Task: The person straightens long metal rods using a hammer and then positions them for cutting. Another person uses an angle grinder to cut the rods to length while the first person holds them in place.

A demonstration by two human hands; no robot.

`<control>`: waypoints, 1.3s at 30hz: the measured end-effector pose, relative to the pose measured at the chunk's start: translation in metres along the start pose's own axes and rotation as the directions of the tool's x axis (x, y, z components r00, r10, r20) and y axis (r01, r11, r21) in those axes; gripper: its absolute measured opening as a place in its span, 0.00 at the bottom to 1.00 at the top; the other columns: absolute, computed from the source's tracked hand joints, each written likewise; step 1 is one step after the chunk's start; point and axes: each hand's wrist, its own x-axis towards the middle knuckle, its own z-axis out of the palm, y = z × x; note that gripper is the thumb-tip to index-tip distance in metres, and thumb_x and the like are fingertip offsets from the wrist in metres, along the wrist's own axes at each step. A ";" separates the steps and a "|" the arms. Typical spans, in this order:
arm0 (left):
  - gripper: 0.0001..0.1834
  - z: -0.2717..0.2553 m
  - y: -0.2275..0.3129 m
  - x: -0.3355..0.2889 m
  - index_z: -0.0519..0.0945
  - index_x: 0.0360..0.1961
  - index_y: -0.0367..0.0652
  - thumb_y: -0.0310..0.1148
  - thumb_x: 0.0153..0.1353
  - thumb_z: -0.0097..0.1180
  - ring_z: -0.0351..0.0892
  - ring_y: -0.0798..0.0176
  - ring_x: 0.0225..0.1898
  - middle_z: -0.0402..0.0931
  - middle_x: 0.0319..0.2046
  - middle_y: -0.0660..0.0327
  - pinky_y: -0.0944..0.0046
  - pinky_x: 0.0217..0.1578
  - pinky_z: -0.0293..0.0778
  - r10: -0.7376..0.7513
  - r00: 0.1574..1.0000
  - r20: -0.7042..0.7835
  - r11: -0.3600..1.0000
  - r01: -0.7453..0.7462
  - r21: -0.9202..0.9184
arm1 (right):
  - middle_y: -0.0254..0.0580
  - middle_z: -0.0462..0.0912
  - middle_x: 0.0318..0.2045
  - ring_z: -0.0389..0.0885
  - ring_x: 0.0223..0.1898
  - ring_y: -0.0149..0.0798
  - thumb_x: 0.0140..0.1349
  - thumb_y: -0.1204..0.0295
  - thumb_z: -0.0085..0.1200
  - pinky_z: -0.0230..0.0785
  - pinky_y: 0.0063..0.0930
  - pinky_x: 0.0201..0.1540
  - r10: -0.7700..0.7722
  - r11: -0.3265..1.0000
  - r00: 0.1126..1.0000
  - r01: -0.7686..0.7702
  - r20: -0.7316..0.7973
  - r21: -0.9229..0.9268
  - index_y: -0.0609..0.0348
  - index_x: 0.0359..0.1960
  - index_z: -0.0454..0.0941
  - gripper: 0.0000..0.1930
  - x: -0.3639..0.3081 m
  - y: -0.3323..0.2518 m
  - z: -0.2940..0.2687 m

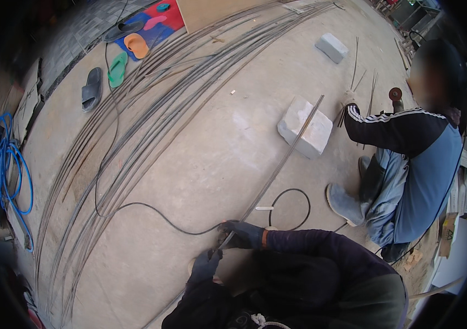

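Note:
In dark gloves, my left hand [205, 266] and my right hand [244, 234] are both closed around long thin steel rods [272, 178], close together near the bottom centre. From my hands the rods slant up and right, and their far end rests across a whitish block [310, 129]. Below my left hand the rods run on toward the lower left, partly hidden by my sleeve. A black cable [159, 214] reaches my right hand from the left, and a loop of black cable [308, 205] lies to its right. Beside the rods lies a small pale stick [264, 208].
At the right a co-worker [425, 148] crouches with thin rods in hand, near an angle grinder disc [395, 94]. Long steel bars [151, 131] curve across the left floor. Sandals [91, 90], a blue hose [11, 164] and another pale block [331, 47] lie around.

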 end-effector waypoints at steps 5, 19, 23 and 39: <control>0.17 -0.002 0.007 -0.002 0.84 0.42 0.37 0.43 0.70 0.59 0.74 0.70 0.22 0.79 0.24 0.63 0.63 0.26 0.71 -0.086 0.996 0.025 0.995 0.087 -0.057 | 0.38 0.82 0.38 0.83 0.43 0.39 0.77 0.62 0.49 0.78 0.41 0.53 -0.135 0.966 0.986 0.152 0.094 -0.208 0.54 0.45 0.78 0.11 0.006 0.031 -0.002; 0.19 -0.083 -0.103 -0.093 0.83 0.50 0.49 0.43 0.61 0.65 0.85 0.53 0.49 0.84 0.45 0.51 0.56 0.51 0.79 -0.351 0.889 -0.295 0.817 0.444 0.369 | 0.38 0.75 0.24 0.75 0.26 0.45 0.75 0.49 0.49 0.75 0.53 0.43 -0.083 0.983 0.984 0.107 -0.156 0.151 0.51 0.32 0.73 0.20 0.007 0.003 0.027; 0.17 -0.088 -0.119 -0.104 0.83 0.48 0.51 0.47 0.64 0.61 0.86 0.54 0.46 0.86 0.42 0.54 0.57 0.48 0.80 -0.315 0.922 -0.224 0.609 0.377 0.698 | 0.40 0.74 0.22 0.73 0.24 0.47 0.72 0.41 0.45 0.74 0.55 0.42 -0.140 0.988 0.965 0.150 -0.222 0.027 0.53 0.33 0.71 0.26 -0.017 -0.083 0.002; 0.24 0.042 0.141 0.087 0.83 0.34 0.37 0.50 0.72 0.53 0.72 0.68 0.26 0.76 0.23 0.62 0.61 0.29 0.68 0.105 0.975 0.196 0.988 -0.125 0.095 | 0.29 0.74 0.27 0.77 0.32 0.38 0.75 0.51 0.51 0.74 0.38 0.42 -0.481 0.867 0.875 0.485 -0.063 0.114 0.46 0.35 0.73 0.15 -0.040 -0.123 0.001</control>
